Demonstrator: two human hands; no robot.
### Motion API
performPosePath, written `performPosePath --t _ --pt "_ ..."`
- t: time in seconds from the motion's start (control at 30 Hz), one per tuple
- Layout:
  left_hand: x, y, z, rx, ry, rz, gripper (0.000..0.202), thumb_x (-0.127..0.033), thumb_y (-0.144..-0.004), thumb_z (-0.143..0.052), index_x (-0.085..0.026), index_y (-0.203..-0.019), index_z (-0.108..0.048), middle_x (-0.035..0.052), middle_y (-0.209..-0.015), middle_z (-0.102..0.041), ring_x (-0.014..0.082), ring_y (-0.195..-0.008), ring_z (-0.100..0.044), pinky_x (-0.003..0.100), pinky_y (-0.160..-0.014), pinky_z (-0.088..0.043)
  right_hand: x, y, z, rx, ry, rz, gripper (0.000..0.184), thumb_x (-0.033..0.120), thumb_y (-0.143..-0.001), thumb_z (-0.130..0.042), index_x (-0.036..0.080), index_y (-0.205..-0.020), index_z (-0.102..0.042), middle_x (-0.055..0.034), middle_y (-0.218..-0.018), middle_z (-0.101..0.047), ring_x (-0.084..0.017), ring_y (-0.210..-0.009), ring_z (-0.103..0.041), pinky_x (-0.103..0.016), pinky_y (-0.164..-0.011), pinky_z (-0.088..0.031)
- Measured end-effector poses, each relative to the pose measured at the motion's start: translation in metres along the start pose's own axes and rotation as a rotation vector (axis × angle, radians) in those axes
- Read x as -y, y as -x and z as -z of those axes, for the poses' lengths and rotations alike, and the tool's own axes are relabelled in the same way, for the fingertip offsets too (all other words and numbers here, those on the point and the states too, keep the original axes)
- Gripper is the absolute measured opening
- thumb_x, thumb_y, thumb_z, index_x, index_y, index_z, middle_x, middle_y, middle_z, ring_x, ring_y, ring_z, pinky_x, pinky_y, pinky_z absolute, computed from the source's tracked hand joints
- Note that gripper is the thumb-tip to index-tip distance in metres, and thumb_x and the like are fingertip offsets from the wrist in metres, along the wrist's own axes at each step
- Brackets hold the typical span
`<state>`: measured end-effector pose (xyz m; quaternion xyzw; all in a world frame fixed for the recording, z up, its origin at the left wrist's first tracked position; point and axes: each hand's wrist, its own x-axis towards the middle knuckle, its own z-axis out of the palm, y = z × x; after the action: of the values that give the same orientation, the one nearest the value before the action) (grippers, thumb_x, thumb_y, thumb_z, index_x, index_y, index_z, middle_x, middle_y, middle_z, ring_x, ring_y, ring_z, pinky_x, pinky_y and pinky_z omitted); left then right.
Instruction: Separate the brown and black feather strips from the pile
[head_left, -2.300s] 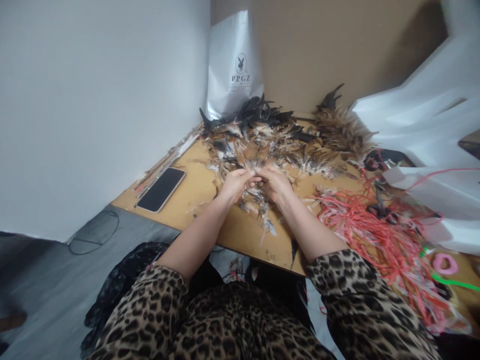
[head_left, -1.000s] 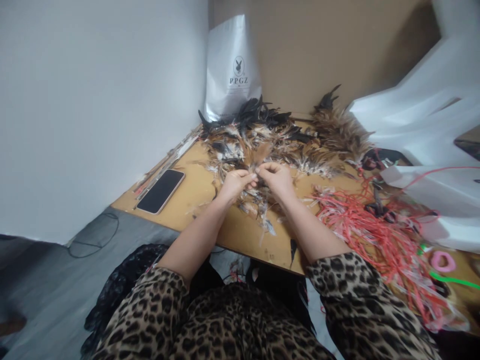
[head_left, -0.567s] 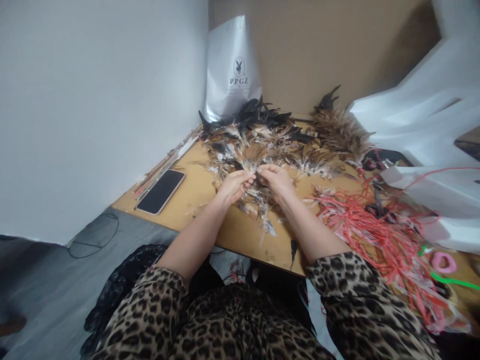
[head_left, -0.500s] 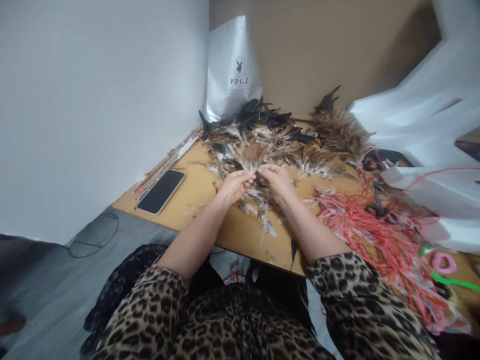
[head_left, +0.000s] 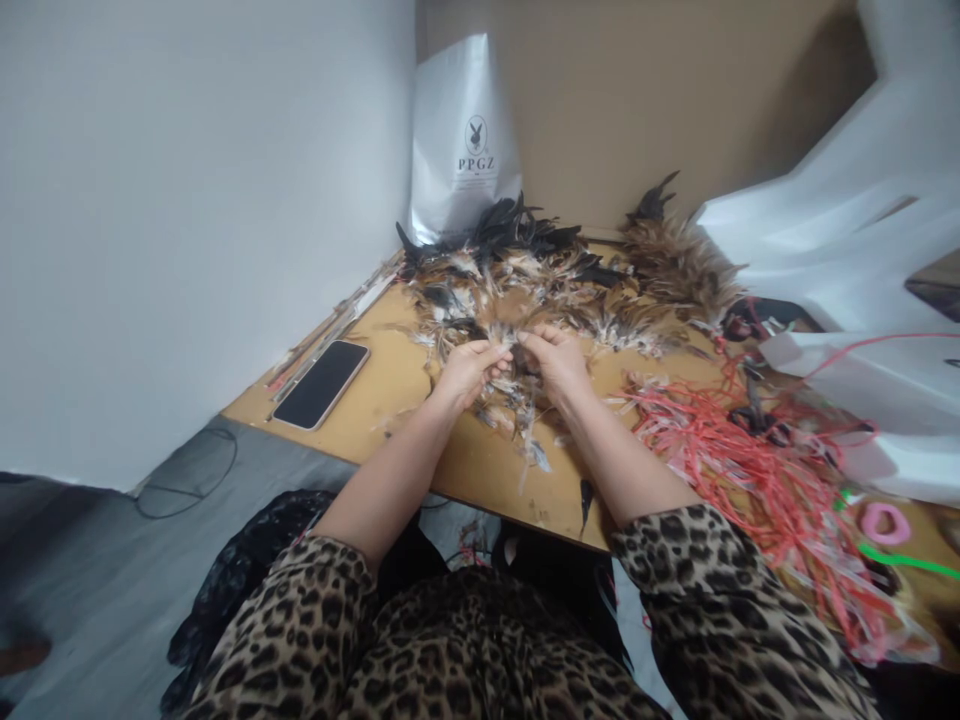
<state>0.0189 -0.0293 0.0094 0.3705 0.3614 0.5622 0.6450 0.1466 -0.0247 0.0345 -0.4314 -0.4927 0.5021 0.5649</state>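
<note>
My left hand (head_left: 471, 372) is closed in a pinch on the pale lower end of a fanned bunch of brown feathers (head_left: 504, 312). Just to its right, my right hand (head_left: 553, 358) has thumb and forefinger pressed together close to the same feather ends. Whatever its fingertips hold is too small to make out. Behind the hands spreads a heap of brown, white and black feathers (head_left: 525, 232). Loose feather scraps (head_left: 534, 450) lie on the table (head_left: 480, 480) beneath and in front of my wrists.
A smartphone (head_left: 321, 385) lies at the table's left, beside thin sticks (head_left: 337, 318). Behind the heap stands a white bag (head_left: 465, 130). At right are a brown feather bundle (head_left: 679, 265), tangled red strings (head_left: 750, 470), a pink ring (head_left: 885, 523) and white bags (head_left: 817, 230).
My right fingertips have drawn slightly apart from the left ones, opening a small gap. The feather bunch stays in my left hand.
</note>
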Motion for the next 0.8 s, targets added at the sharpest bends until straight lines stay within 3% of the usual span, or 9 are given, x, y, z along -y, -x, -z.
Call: performPosePath --t 0.27,0.5,0.67,0.8 --pt "-0.0044 -0.0008 -0.0012 -0.041 0.151 0.084 0.009 -0.012 -0.064 -0.067 -0.009 -0.064 -0.059 0.0008 -0.060 -0.059 0.0001 -0.047 -0.048 0.010 -0.044 -0.034 -0.0105 -0.0053 0.0011 0.019 -0.104 -0.062 0.026 0.035 -0.059 -0.067 0.017 -0.053 -0.048 0.0044 -0.047 -0.047 -0.005 -0.042 -0.038 -0.020 -0.042 -0.029" --pt "-0.0080 -0.0007 0.0009 -0.044 0.256 0.098 0.007 -0.007 -0.065 -0.064 -0.009 -0.068 -0.059 -0.0004 -0.060 -0.058 -0.0004 -0.048 -0.047 0.010 -0.042 -0.033 -0.0057 -0.0038 0.0007 0.021 -0.156 -0.071 0.031 0.040 -0.055 -0.069 0.020 -0.079 -0.063 0.0042 -0.061 -0.056 -0.005 -0.047 -0.045 -0.020 -0.045 -0.031" --pt "-0.0051 -0.0001 0.0005 0.002 0.175 0.060 0.011 -0.014 -0.063 -0.068 -0.009 -0.066 -0.059 -0.0001 -0.060 -0.058 0.0000 -0.048 -0.047 0.010 -0.044 -0.034 -0.0045 -0.0004 -0.0020 0.095 -0.091 -0.019 0.025 0.039 -0.056 -0.070 0.018 -0.063 -0.059 0.0050 -0.051 -0.050 -0.005 -0.045 -0.039 -0.021 -0.045 -0.028" --pt "-0.0008 0.0006 0.0009 0.068 0.048 0.016 0.018 -0.022 -0.061 -0.071 -0.009 -0.066 -0.061 0.0017 -0.062 -0.060 0.0009 -0.048 -0.048 0.012 -0.045 -0.035 -0.0069 -0.0014 -0.0008 0.064 -0.054 -0.016 0.026 0.040 -0.058 -0.068 0.018 -0.058 -0.054 0.0055 -0.049 -0.048 -0.006 -0.044 -0.036 -0.021 -0.045 -0.026"
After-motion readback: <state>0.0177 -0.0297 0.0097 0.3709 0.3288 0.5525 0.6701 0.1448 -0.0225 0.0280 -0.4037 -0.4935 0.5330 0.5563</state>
